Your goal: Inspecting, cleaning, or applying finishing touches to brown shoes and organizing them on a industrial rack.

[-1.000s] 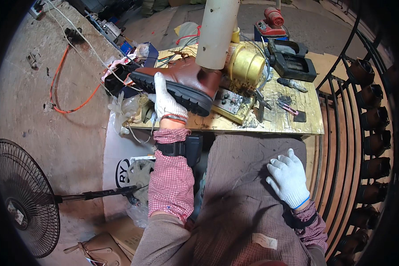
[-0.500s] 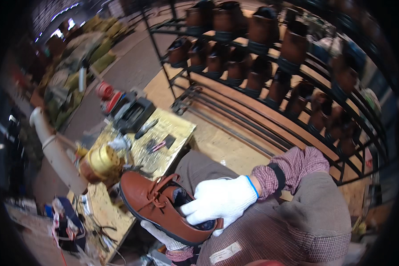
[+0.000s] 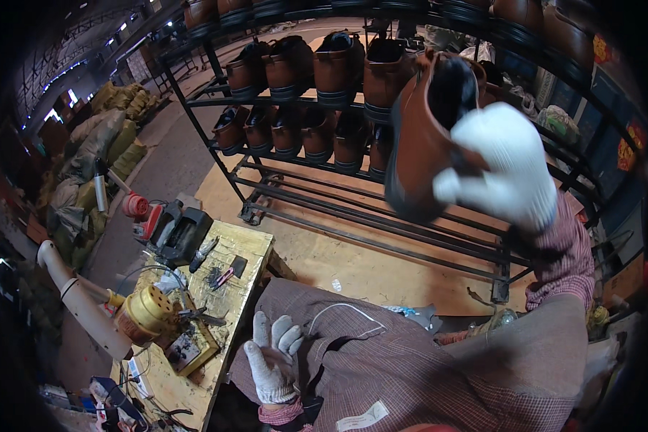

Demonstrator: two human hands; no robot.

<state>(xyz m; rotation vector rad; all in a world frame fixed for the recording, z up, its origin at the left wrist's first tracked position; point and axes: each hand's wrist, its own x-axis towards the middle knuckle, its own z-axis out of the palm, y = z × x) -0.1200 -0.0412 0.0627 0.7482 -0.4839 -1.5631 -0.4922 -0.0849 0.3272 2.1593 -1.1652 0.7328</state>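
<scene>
A brown leather shoe (image 3: 419, 147) with a dark sole is raised in front of the black rack, gripped by my white-gloved right hand (image 3: 507, 162). Fingers and thumb close on its heel end, somewhat smeared by motion. My left hand (image 3: 272, 358), in a greyish white glove, hovers over my lap beside the table edge. Its palm faces up, its fingers are apart and slightly curled, and nothing lies in it. Behind the lifted shoe, rows of similar brown shoes (image 3: 335, 68) stand heel-outward on the rack; the lifted shoe and my glove hide some of them.
The metal rack (image 3: 381, 216) spans the far side. At left, the wooden table (image 3: 223, 302) carries a yellow perforated cylinder (image 3: 147, 311), a black bin (image 3: 187, 237), pliers (image 3: 203, 315) and a pink-handled cutter (image 3: 225, 278). A beige pipe (image 3: 83, 306) juts beside it. Sacks (image 3: 108, 155) are piled beyond.
My right hand has carried the shoe from my lap up and right toward the rack. My left hand has let go of it and lies open. The view has shifted toward the rack.
</scene>
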